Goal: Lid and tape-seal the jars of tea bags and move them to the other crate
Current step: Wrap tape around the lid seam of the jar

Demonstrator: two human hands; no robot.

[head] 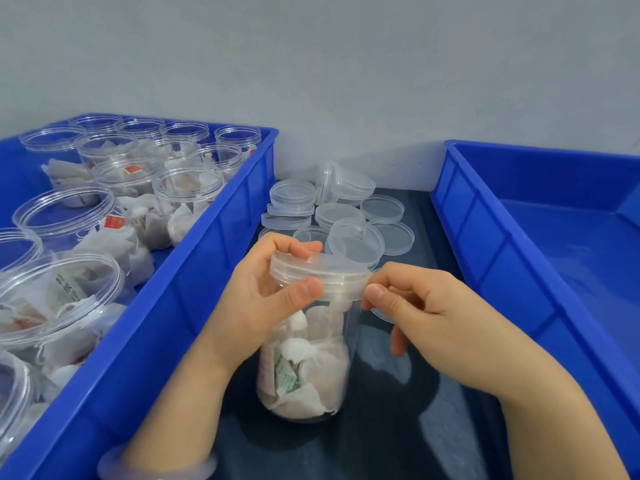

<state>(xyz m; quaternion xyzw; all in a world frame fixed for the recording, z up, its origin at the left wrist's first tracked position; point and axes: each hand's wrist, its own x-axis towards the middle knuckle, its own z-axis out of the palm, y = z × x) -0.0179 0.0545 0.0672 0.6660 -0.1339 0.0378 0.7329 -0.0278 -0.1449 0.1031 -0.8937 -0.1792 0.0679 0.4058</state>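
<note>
Upright jar (pixel 304 358) between both hands: left fingers (pixel 304 289) curl round its lid (pixel 311 268), right fingers (pixel 377 294) pinch tape (pixel 346 288) at the lid's right edge; second crate (pixel 502 271) lies right of them.

We see bright, soft, even light, shadows faint. Glare streaks the dark tabletop (pixel 398 445) near us and the right crate (pixel 588 258). Wide-angle distortion bends the edges; near-left jars (pixel 52 299) look slightly blurred.
</note>
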